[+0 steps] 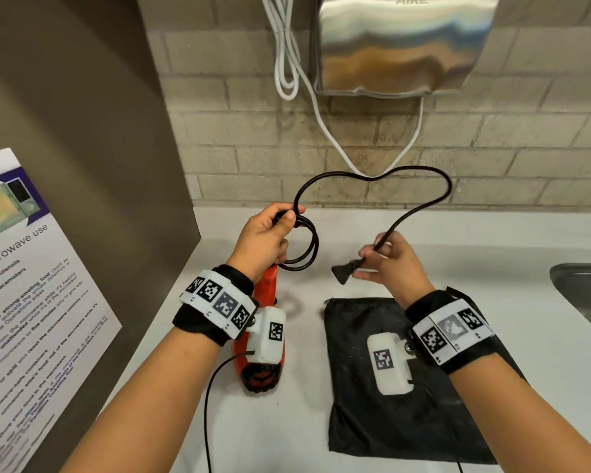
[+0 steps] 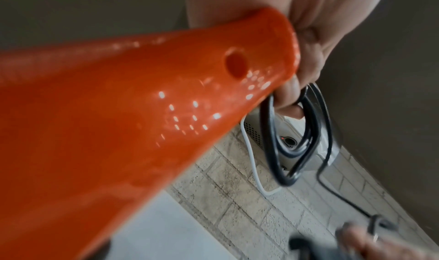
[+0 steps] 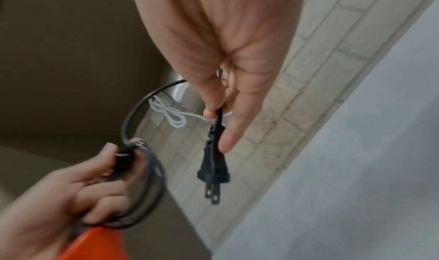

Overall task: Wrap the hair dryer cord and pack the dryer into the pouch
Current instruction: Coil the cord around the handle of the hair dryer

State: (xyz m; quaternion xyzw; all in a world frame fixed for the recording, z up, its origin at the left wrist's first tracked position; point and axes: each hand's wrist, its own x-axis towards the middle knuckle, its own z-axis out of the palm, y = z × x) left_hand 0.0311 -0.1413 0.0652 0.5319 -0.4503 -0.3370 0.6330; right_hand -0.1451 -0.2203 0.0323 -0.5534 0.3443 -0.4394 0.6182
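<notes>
The orange hair dryer (image 1: 265, 363) hangs nozzle-down above the white counter, its handle (image 2: 166, 95) gripped by my left hand (image 1: 270, 233). That hand also holds two coiled loops of the black cord (image 1: 306, 247) against the handle's end. From there the cord arcs up and right in a wide loop (image 1: 423, 179) to my right hand (image 1: 393, 264), which pinches it just behind the two-prong plug (image 3: 213, 170). The plug (image 1: 343, 273) points down-left. The black drawstring pouch (image 1: 372, 421) lies flat on the counter under my right wrist.
A steel hand dryer (image 1: 403, 46) with white cables (image 1: 287, 63) hangs on the brick wall behind. A brown side panel with a microwave notice (image 1: 31, 285) stands at the left. A steel sink (image 1: 587, 291) sits at the right edge of the counter (image 1: 492, 240).
</notes>
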